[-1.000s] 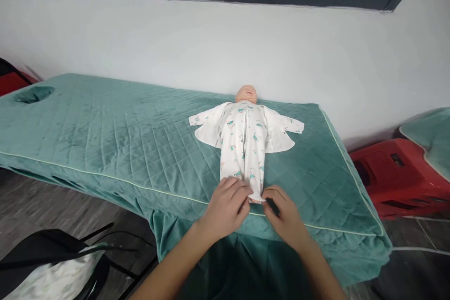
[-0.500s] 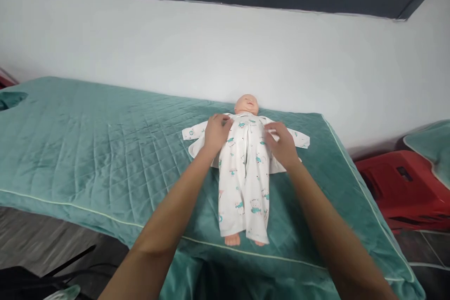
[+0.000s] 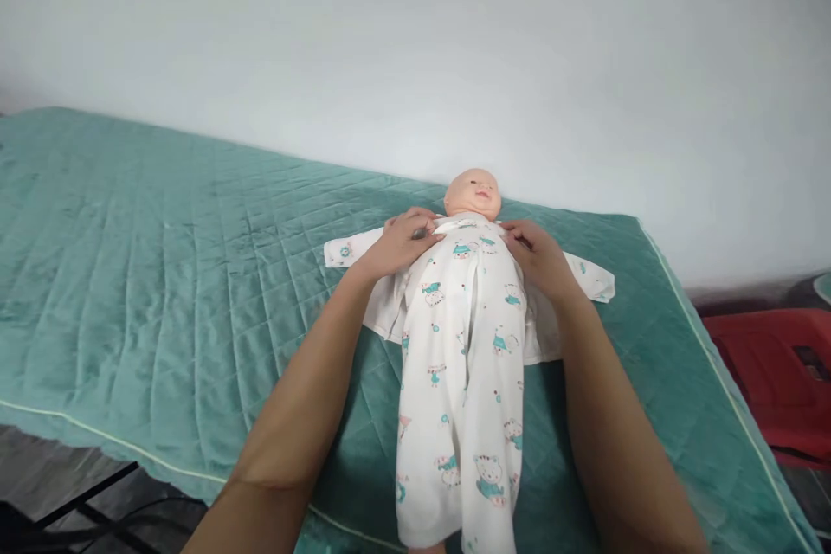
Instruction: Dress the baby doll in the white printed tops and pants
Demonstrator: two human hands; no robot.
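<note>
A baby doll (image 3: 473, 192) lies on its back on the green quilted cover, head toward the wall. White baby trousers (image 3: 464, 346) with a green and pink animal print lie over its front, the waistband up at chest height. My left hand (image 3: 406, 240) pinches the waistband's left corner between thumb and fingers. At the opposite corner, my right hand (image 3: 537, 258) has its fingers closed on the trousers too; its fingertips are partly hidden. Under the trousers a white printed baby top (image 3: 386, 307) is spread out, sleeves stretched to both sides.
The green quilted cover (image 3: 162, 277) drapes over the bed and its front edge. A white wall (image 3: 325, 43) runs along the back. On the right stands a red plastic object (image 3: 772, 372). Dark metal bars (image 3: 84, 502) show at the lower left.
My view has moved closer to the doll. Both hands have come up to the waistband corners, and my right hand's fingers have closed onto the cloth.
</note>
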